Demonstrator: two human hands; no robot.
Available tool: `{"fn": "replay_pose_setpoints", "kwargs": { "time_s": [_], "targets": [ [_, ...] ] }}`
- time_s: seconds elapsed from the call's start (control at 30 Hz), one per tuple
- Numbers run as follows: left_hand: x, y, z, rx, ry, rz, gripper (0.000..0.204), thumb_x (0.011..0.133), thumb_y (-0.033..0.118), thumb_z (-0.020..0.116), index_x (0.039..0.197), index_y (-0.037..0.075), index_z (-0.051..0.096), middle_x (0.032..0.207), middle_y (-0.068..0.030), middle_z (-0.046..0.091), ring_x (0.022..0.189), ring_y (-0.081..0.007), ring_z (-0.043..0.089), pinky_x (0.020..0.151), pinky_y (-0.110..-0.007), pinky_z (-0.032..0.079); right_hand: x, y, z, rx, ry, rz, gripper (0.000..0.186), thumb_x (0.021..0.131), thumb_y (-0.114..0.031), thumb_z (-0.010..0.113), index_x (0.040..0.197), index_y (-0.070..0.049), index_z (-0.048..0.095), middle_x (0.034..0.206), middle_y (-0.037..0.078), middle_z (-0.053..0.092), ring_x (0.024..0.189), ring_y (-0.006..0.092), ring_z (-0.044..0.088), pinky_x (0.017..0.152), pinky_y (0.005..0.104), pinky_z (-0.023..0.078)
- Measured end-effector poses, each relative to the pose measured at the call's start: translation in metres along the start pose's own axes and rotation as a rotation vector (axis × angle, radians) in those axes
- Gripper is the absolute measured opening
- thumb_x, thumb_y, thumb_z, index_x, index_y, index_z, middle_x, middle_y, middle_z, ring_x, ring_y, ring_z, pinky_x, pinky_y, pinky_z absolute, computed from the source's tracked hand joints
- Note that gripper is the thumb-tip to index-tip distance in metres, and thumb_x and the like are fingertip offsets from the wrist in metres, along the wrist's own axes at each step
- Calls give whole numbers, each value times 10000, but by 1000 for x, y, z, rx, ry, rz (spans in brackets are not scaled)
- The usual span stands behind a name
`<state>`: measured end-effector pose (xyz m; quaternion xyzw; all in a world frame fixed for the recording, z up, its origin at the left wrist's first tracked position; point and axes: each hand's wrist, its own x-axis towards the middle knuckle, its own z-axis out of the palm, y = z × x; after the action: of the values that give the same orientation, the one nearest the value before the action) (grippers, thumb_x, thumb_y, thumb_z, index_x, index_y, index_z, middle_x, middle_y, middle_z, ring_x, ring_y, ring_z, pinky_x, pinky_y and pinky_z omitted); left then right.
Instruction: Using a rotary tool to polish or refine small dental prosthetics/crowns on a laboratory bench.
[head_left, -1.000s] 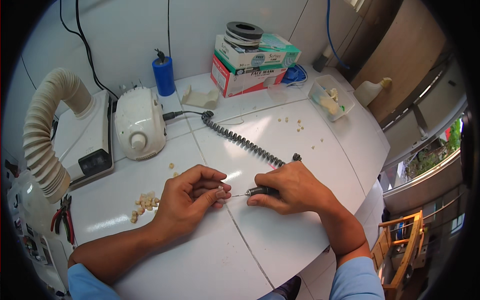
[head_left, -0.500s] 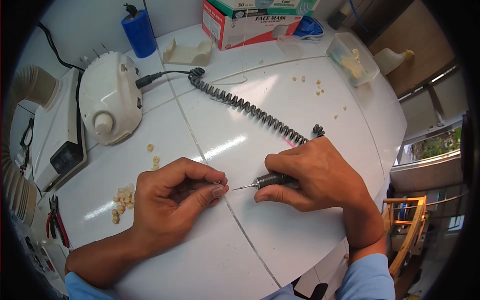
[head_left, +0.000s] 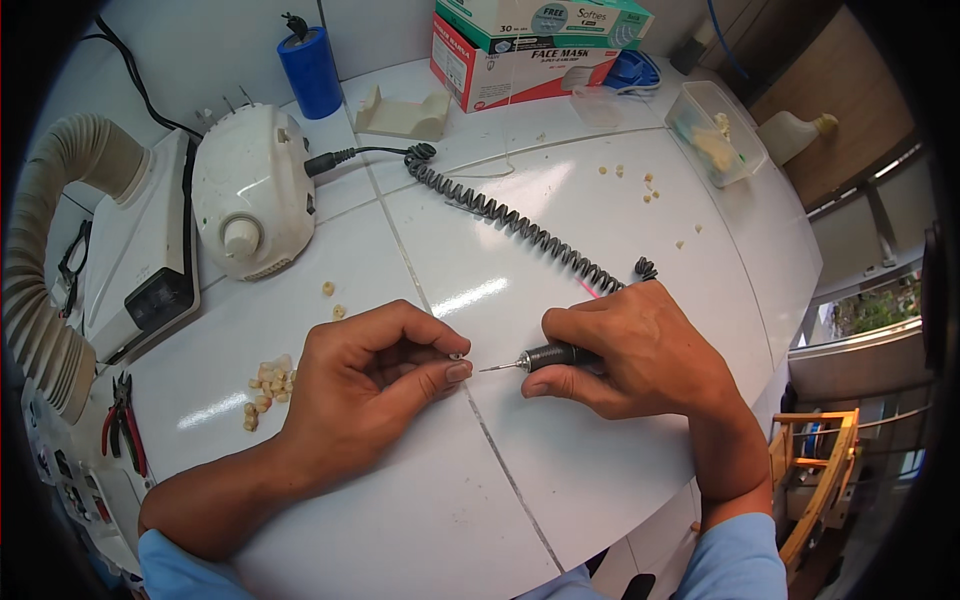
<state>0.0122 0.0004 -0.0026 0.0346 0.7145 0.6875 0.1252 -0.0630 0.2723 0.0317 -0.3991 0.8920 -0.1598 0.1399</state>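
My left hand (head_left: 370, 385) pinches a tiny pale piece (head_left: 456, 358) between thumb and index finger, the other fingers curled behind them. My right hand (head_left: 645, 360) grips a black-and-silver rotary handpiece (head_left: 550, 356); its thin bit points left and stops just short of the left fingertips. A coiled grey cord (head_left: 520, 230) runs across the tiles to a white control box (head_left: 250, 185). Small ivory-coloured pieces (head_left: 270, 385) form a pile left of my left hand, with a few more (head_left: 338, 311) just behind it.
Far left stand a hose (head_left: 40, 310) on a white machine (head_left: 150, 280) and red-handled cutters (head_left: 124, 420). At the back are a blue cylinder (head_left: 312, 75), mask boxes (head_left: 520, 80), a plastic tub (head_left: 715, 140) with a bottle (head_left: 790, 135) and more small pieces (head_left: 650, 193). The table's edge (head_left: 785, 340) curves at right.
The head view has shifted, so the table's back sits higher than a second ago. The bit's tip, earlier at my left fingertips, now stands slightly apart to the right of them.
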Motion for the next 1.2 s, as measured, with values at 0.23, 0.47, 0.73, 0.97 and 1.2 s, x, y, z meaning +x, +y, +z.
{"fn": "replay_pose_setpoints", "kwargs": {
  "time_s": [0.23,0.47,0.73,0.97,1.2],
  "targets": [
    [31,3,-6,257,81,-1,118,1001,-5,793,1106,-30,745,1044,-67,782,1000,-112,759,928,-268,618,6,21,9,-37,268,-35,604,1020,-602,730,775,-51,702,554,118,599,526,363,623,558,469,475],
    [40,-4,2,393,81,234,120,998,1,795,1110,-23,756,1018,-75,800,945,-115,769,870,-263,626,24,17,8,-85,307,116,618,1063,-561,693,745,-32,705,521,132,539,482,329,537,555,460,442],
    [35,-12,-15,448,154,325,120,967,-33,801,1082,-11,771,995,-80,799,912,-123,768,838,-262,622,33,14,9,1,237,218,634,1066,-561,679,747,-14,716,536,141,532,508,316,530,561,465,430],
    [31,-10,-11,486,106,430,156,937,-75,815,1072,-6,777,974,-67,779,827,-99,718,725,-243,568,15,17,6,-113,256,-102,517,997,-514,777,833,-46,630,602,111,495,497,321,489,511,418,391],
    [23,-2,-2,510,58,202,187,941,-102,808,1095,-30,728,993,-79,763,917,-78,715,776,-223,556,14,18,12,-151,244,-90,513,998,-512,773,840,-43,638,608,113,509,496,323,507,501,424,388]
  ]
}}
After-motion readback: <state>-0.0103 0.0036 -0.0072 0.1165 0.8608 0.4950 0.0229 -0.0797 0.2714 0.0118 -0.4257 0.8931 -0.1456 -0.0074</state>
